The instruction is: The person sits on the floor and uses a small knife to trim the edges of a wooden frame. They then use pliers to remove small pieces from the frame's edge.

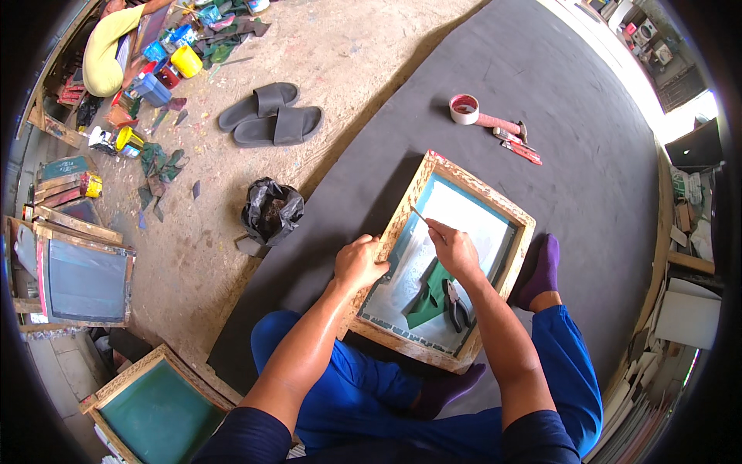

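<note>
Wooden rectangular frame with pale stretched mesh [481, 192] rested on a flat dark grey surface [587, 178], by the person's legs. Likely light; rails stiff, mesh fragile, so hold by rails. Left hand [360, 264] gripped the left rail; right hand [454, 249] pinched a thin brownish tool [418, 213]. Paint-stained concrete floor [340, 62] alongside.

Brown-speckled frame [481, 191], green cloth [425, 308]

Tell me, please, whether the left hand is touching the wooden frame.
Touching: the head view shows the left hand over the wooden frame, thumb against its left side.
</note>
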A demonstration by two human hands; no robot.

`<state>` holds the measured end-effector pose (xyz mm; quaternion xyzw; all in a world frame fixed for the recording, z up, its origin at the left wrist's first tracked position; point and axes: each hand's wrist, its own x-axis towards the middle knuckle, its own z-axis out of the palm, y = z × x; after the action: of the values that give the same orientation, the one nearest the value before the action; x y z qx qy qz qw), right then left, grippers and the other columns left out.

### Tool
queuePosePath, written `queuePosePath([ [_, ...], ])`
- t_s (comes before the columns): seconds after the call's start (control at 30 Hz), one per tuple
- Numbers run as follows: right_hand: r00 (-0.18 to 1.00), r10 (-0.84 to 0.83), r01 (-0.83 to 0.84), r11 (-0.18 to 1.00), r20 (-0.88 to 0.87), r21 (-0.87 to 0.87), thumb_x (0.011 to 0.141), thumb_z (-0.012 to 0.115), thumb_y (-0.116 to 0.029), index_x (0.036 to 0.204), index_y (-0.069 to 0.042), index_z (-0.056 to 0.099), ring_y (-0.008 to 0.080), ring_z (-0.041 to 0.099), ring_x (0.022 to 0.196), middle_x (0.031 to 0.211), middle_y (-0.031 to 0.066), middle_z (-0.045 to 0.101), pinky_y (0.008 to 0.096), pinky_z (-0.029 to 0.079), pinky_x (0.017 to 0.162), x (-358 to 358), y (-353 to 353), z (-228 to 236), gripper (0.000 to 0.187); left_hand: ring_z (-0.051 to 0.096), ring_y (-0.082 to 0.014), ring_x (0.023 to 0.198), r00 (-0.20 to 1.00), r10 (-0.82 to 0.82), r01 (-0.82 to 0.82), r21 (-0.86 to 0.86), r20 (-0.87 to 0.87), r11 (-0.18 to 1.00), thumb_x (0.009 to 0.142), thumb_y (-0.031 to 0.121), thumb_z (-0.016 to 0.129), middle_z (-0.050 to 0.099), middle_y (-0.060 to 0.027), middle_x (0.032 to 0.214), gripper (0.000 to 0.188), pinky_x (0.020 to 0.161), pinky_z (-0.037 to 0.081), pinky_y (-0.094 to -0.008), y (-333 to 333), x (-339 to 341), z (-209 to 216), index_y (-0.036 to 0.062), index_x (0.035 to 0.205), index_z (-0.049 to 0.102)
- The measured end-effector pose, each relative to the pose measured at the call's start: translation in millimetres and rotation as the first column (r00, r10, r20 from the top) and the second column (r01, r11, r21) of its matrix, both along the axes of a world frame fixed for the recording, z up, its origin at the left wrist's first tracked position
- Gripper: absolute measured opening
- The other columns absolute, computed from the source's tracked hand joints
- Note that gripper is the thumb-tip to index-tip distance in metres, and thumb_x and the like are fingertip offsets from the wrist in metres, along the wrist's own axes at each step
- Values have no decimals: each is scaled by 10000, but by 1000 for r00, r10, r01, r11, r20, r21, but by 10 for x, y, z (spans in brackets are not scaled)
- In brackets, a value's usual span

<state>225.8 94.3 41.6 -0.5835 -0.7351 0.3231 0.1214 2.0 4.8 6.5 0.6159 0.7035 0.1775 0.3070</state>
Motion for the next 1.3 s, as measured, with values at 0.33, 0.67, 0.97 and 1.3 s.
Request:
queuePosePath([
  [0.33, 993, 60, -65, 997, -98, -50, 1027, 606, -255, 1319, -168, 718, 383, 753, 944, 1039, 221, 762, 465, 587, 839, 115, 134, -300, 324, 716, -366, 932, 1000, 5, -4, 105, -5, 994, 733, 246, 790, 690, -136, 1050, 504, 814, 593, -465, -26, 21, -72, 3, 1168, 709],
  [0.67, 983, 72, -93, 988, -168, -121, 1047, 619, -227, 1321, -56, 711, 233, 713, 1081, 1175, 175, 768, 373, 552, 944, 123, 174, -260, 336, 718, -359, 918, 1000, 10, -8, 99, -18, 995, 739, 269, 804, 691, -130, 1042, 511, 805, 594, -455, -36, -7, -78, -1, 1165, 719],
  [0.97, 978, 78, -114, 977, -192, -180, 1053, 614, -255, 1352, -57, 692, 220, 720, 1078, 1203, 158, 766, 377, 559, 920, 186, 246, -299, 367, 710, -364, 909, 1000, 16, -17, 101, 6, 995, 734, 282, 834, 691, -129, 1023, 458, 795, 578, -462, -32, -6, -80, -5, 1075, 731],
  [1.3, 920, 160, -168, 986, -357, 9, 1059, 616, -263, 1353, -63, 699, 196, 711, 865, 1008, 121, 778, 341, 575, 805, 326, 351, -698, 366, 712, -364, 901, 1000, -23, 24, 92, -9, 996, 738, 275, 815, 687, -124, 1012, 438, 791, 586, -464, 4, 8, -37, 9, 1077, 734],
])
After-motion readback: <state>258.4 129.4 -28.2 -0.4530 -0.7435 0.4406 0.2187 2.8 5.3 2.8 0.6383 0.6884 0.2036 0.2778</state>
